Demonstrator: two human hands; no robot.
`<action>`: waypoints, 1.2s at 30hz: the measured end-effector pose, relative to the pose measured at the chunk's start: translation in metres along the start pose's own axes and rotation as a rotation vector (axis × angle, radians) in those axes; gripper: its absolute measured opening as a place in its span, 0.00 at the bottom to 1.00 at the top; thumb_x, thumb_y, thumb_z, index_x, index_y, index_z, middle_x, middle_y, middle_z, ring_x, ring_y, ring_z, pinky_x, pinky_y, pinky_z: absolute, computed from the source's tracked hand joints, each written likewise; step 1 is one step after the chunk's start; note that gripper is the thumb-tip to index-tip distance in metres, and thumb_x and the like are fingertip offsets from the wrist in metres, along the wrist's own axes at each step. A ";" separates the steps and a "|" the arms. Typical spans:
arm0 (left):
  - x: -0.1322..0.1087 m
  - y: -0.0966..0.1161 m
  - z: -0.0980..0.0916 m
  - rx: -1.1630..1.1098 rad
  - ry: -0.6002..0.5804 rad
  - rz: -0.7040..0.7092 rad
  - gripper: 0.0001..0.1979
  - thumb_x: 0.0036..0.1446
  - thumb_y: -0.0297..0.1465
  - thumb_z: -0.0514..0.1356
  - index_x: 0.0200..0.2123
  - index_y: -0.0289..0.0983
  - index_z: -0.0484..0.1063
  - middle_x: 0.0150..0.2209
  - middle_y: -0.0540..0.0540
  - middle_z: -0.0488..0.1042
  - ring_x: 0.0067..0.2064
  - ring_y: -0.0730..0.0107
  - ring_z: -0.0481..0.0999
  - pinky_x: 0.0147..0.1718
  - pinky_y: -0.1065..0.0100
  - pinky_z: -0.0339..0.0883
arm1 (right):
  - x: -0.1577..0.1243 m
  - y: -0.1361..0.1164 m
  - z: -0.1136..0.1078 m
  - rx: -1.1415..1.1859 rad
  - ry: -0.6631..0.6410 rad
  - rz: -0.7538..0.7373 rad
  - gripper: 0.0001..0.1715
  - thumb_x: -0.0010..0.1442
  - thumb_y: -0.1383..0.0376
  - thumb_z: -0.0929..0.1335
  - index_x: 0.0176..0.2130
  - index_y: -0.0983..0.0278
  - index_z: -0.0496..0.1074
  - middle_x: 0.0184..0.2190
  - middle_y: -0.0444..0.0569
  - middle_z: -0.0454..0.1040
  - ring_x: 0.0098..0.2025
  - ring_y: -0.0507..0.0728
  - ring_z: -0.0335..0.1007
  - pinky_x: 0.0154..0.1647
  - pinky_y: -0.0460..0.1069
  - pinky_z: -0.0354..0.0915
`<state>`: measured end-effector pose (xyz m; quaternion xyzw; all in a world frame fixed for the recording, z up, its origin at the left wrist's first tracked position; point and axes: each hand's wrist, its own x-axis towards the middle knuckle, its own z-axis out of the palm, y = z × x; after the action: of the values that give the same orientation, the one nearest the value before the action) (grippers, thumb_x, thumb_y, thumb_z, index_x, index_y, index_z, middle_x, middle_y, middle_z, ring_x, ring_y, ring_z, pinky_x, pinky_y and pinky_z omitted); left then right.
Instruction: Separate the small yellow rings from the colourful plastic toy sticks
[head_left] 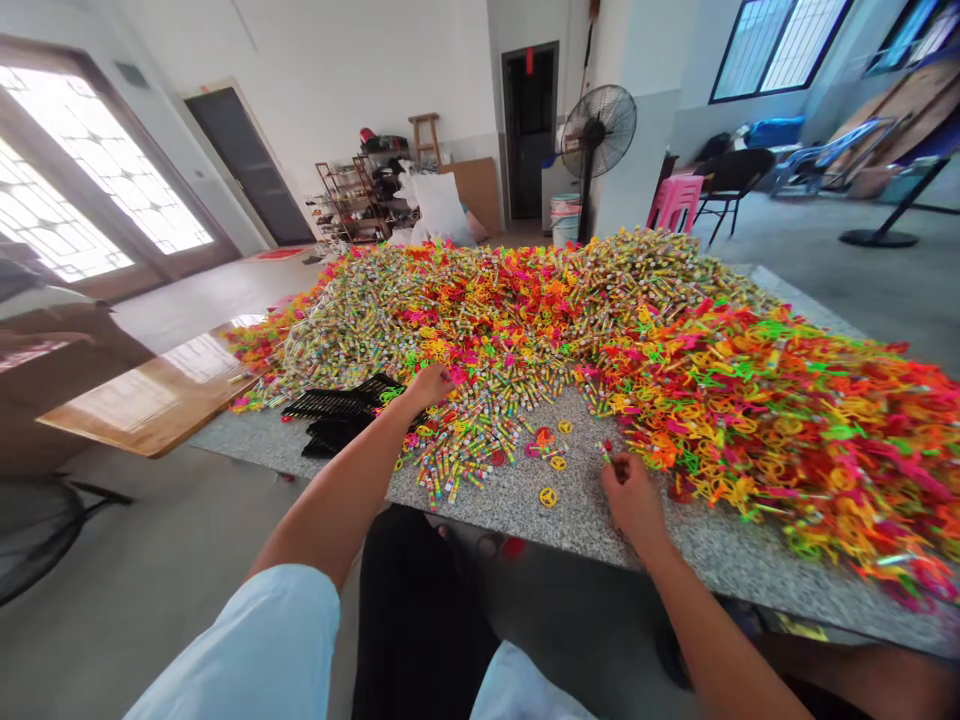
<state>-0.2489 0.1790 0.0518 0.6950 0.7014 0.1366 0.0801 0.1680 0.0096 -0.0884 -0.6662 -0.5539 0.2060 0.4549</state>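
Note:
A huge heap of small coloured sticks [480, 290] and neon plastic ring pieces [772, 400] covers a grey speckled stone table [720, 550]. My left hand [429, 386] reaches into the near edge of the stick pile, fingers curled on something I cannot make out. My right hand [630, 490] rests on the table by the ring heap, pinching a small stick. Loose yellow and orange ring pieces [550, 478] lie on the bare stone between my hands.
Black plastic trays [337, 412] lie at the table's left end, beside a wooden tabletop [150, 400]. Behind stand a floor fan [598, 140], a pink stool [676, 200], chairs, a shelf rack [352, 195] and doors.

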 end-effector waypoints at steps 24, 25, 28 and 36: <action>-0.031 -0.011 0.026 -0.069 -0.025 0.106 0.19 0.62 0.35 0.57 0.52 0.39 0.79 0.45 0.45 0.81 0.46 0.62 0.79 0.48 0.68 0.68 | -0.004 -0.008 -0.004 -0.081 -0.021 -0.007 0.18 0.60 0.53 0.66 0.45 0.62 0.72 0.36 0.52 0.80 0.38 0.63 0.77 0.40 0.53 0.65; -0.034 -0.012 0.027 -0.041 -0.038 0.170 0.20 0.61 0.36 0.58 0.54 0.39 0.78 0.49 0.44 0.80 0.51 0.60 0.77 0.52 0.66 0.67 | -0.004 -0.008 -0.004 -0.082 -0.022 -0.006 0.18 0.60 0.53 0.66 0.44 0.62 0.71 0.36 0.52 0.80 0.38 0.62 0.77 0.40 0.53 0.65; -0.041 -0.017 0.028 0.059 -0.124 0.324 0.24 0.56 0.34 0.64 0.57 0.42 0.76 0.61 0.43 0.72 0.63 0.55 0.69 0.63 0.61 0.59 | -0.004 -0.008 -0.005 -0.070 -0.023 -0.008 0.18 0.61 0.53 0.65 0.44 0.62 0.71 0.37 0.53 0.80 0.37 0.62 0.76 0.40 0.53 0.65; -0.046 -0.001 0.004 -0.057 0.000 0.250 0.12 0.53 0.35 0.67 0.40 0.37 0.79 0.43 0.43 0.79 0.49 0.60 0.76 0.51 0.66 0.67 | -0.003 -0.003 -0.004 -0.030 0.004 0.006 0.17 0.59 0.54 0.66 0.43 0.62 0.71 0.36 0.53 0.80 0.37 0.63 0.77 0.39 0.54 0.66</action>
<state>-0.2478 0.1339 0.0444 0.7744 0.6051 0.1656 0.0820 0.1678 0.0050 -0.0847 -0.6751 -0.5540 0.1980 0.4452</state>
